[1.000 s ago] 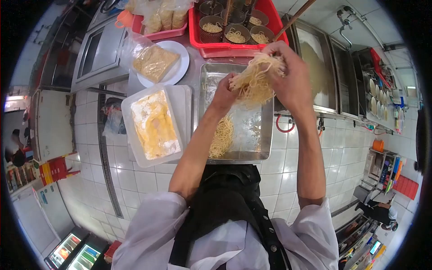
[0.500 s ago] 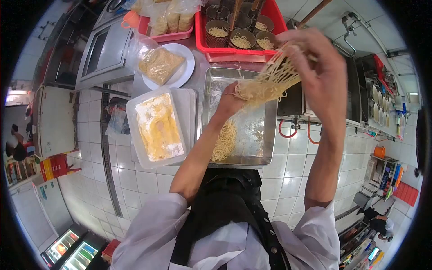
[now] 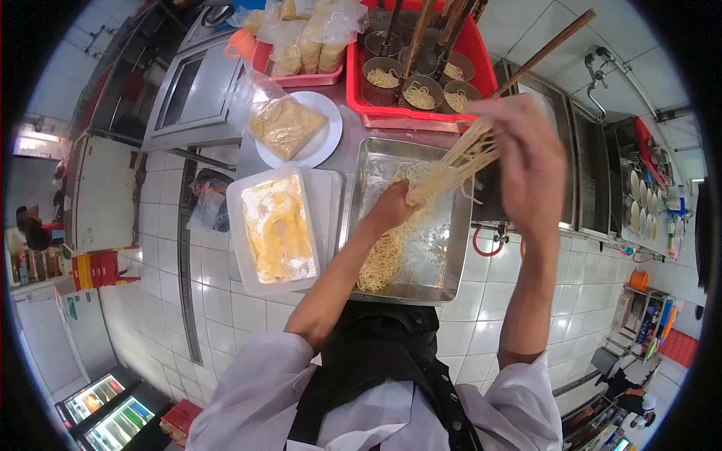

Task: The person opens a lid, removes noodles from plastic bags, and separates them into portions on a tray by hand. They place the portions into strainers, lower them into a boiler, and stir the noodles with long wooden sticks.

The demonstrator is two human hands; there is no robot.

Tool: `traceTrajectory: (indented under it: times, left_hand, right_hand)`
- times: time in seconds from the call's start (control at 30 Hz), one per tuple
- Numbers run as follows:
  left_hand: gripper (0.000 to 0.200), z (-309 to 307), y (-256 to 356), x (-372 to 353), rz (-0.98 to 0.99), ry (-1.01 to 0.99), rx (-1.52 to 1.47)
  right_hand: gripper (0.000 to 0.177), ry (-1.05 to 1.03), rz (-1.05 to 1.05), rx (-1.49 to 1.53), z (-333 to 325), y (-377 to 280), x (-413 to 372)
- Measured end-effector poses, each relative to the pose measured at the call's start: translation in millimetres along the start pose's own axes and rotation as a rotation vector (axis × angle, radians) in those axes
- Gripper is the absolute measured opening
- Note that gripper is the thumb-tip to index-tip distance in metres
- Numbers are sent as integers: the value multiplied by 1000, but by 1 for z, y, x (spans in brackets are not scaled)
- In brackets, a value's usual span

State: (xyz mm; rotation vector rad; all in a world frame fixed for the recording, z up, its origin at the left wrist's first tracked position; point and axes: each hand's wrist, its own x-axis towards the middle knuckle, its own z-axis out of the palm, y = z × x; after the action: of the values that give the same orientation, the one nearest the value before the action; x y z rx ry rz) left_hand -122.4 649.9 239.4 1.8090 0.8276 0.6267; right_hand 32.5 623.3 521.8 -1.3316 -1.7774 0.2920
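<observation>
A bundle of pale yellow noodles (image 3: 451, 169) stretches between my two hands above the metal tray (image 3: 444, 282). My left hand (image 3: 392, 207) is closed round its lower left end, over the tray. Higher and to the right, my right hand (image 3: 532, 154), a little blurred, grips the other end with fingers bent. A few strands hang loose below the bundle. More noodles (image 3: 381, 259) lie in a heap along the tray's left side, partly hidden by my left forearm. White flour dusts the tray bottom.
Behind the tray, a red basket (image 3: 425, 120) holds several long-handled noodle strainers (image 3: 419, 96), some with noodles inside. On the left are a plastic box (image 3: 278, 229) of yellow and white powder and a white plate (image 3: 331, 143) with a bagged crumbly food (image 3: 287, 126). Another red basket holds filled bags (image 3: 310, 45).
The noodles have gone from a bunched, spread web to a straighter, taut bundle. My right hand has turned and the view has shifted slightly; both hands keep their hold.
</observation>
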Motion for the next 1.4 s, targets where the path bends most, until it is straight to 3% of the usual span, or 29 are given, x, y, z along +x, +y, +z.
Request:
traceTrajectory:
  times: [0.1, 0.17, 0.23, 0.3, 0.33, 0.4, 0.47, 0.5, 0.57, 0.63, 0.8, 0.87, 0.93, 0.97, 1.03, 1.07, 1.1, 1.17, 1.23, 1.3, 1.33, 1.4]
  left_hand:
    - [43, -11, 27, -3, -17, 5, 196]
    - [35, -27, 81, 0, -191, -18, -477]
    - [33, -38, 115, 0, -163, -5, -583]
    - [30, -42, 120, -1, -135, 13, -685]
    - [29, -43, 118, -1, -67, 69, -677]
    - [28, -47, 101, 2, 0, 130, -668]
    - [27, -51, 71, 1, -79, 33, -343]
    - [27, -50, 75, 1, -78, 27, -341]
    - [27, -45, 94, 0, 75, 106, -211]
    - [28, -44, 116, 6, 35, 93, -246]
    - [30, -36, 71, 17, -26, 139, -164]
    - [31, -35, 67, 18, 246, 331, 132]
    - [33, -30, 70, 18, 294, 336, 37]
    - [34, -30, 72, 19, 345, 348, -53]
    - [34, -30, 53, 15, 271, 318, 85]
    - [35, -28, 43, 11, 200, 277, 218]
    - [35, -30, 39, 4, 199, 275, 218]
    - [40, -31, 31, -15, -23, 237, 240]
    - [41, -18, 12, -21, -129, 240, 279]
    - [42, 2, -1, -24, -243, 243, 316]
    - [41, 15, -4, -21, -231, 195, 193]
    - [38, 20, 4, -23, -196, 39, -151]
  right_hand:
    - [32, 42, 55, -43, -10, -2, 2]
    - [32, 26, 137, -44, -7, 11, -5]
    - [34, -95, -57, -472, 18, 50, -31]
    - [32, -251, -70, -153, 41, 75, -49]
    - [32, -249, -69, -153, 40, 78, -53]
    - [28, -483, 290, 39, 34, 72, -50]
    - [27, -430, 291, 9, 23, 54, -41]
    - [25, -367, 284, -32, 15, 42, -32]
    - [23, -399, 355, 51, 12, 31, -26]
    - [21, -360, 160, -98, 20, 43, -31]
    - [20, -202, 162, 9, 7, 16, -17]
    - [20, -160, 209, 80, 7, 16, -17]
    - [17, -205, 179, -221, 11, 27, -16]
    - [17, -208, 179, -218, 10, 23, -14]
    - [15, -22, 116, -95, 2, 10, -5]
    - [15, 11, 271, 11, 0, -1, -2]
    - [15, 12, 273, 12, 2, 6, -5]
    - [19, -112, 197, -170, 16, 45, -24]
    - [26, -592, 169, -401, 64, 145, -75]
    - [46, -513, 383, -416, 122, 145, -114]
    - [46, -514, 383, -414, 136, 143, -123]
    - [77, -674, 402, -521, 158, 144, -137]
